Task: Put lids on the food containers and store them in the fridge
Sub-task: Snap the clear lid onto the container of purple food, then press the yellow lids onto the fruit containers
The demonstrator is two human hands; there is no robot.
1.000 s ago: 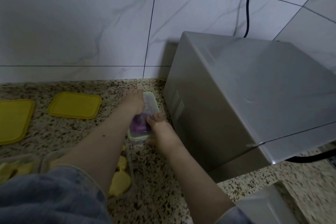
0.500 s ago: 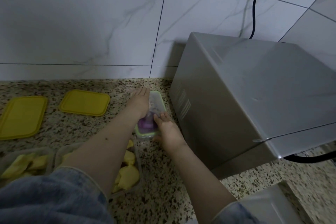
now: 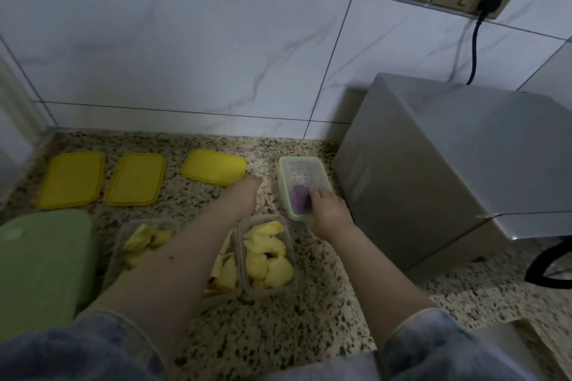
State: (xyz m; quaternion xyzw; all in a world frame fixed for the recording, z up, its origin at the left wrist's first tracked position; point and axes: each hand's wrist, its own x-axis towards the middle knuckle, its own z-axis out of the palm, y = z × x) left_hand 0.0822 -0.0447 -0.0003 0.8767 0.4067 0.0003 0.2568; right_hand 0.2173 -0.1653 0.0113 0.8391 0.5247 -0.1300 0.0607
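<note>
A small lidded container with purple food point(image 3: 301, 182) and a green rim sits on the speckled counter beside the microwave. My right hand point(image 3: 328, 212) rests on its near end, fingers on the lid. My left hand point(image 3: 246, 192) hovers to its left, fingers stretched toward the rightmost yellow lid point(image 3: 213, 166). Two more yellow lids point(image 3: 136, 179) point(image 3: 72, 179) lie further left. Open clear containers of yellow food stand nearer me: one at right point(image 3: 267, 257), one partly behind my left arm point(image 3: 145, 241).
A silver microwave point(image 3: 448, 170) fills the right side, its black cord plugged into a wall socket point(image 3: 489, 1). A large green lidded box point(image 3: 40, 266) sits at the near left. The tiled wall runs along the back of the counter point(image 3: 309, 303).
My left hand has left the purple-food container and moved left toward the yellow lid. The right hand stays on the container. The view has swung left, showing more lids and containers.
</note>
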